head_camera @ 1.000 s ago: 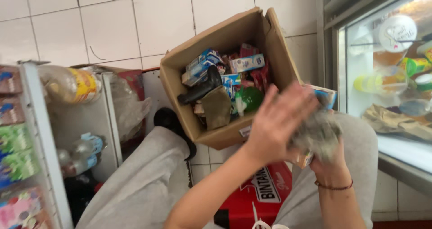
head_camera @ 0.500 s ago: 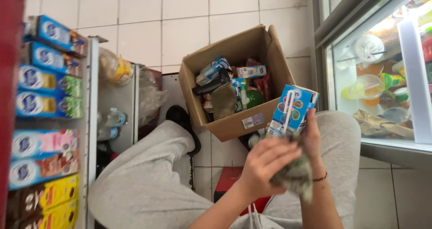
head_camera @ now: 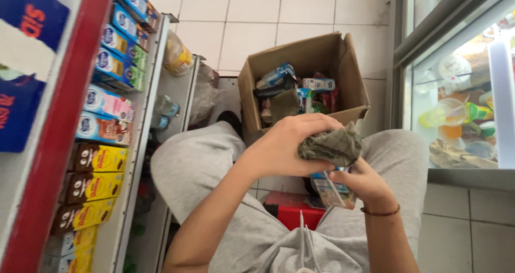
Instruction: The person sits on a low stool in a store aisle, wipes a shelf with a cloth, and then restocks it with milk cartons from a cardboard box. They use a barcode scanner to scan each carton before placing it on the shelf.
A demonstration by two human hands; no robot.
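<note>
Cardboard box (head_camera: 343, 77) (drink cartons (head_camera: 316, 84) inside)

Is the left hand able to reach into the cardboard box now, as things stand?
Probably not at once: the left hand is gripping a grey cloth over the carton in the right hand. The open cardboard box lies just beyond, nothing between.

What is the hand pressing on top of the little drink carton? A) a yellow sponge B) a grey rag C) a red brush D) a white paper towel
B: the left hand grips a crumpled grey rag and holds it on top of the small drink carton, which the right hand holds from below, in front of the open cardboard box.
</note>
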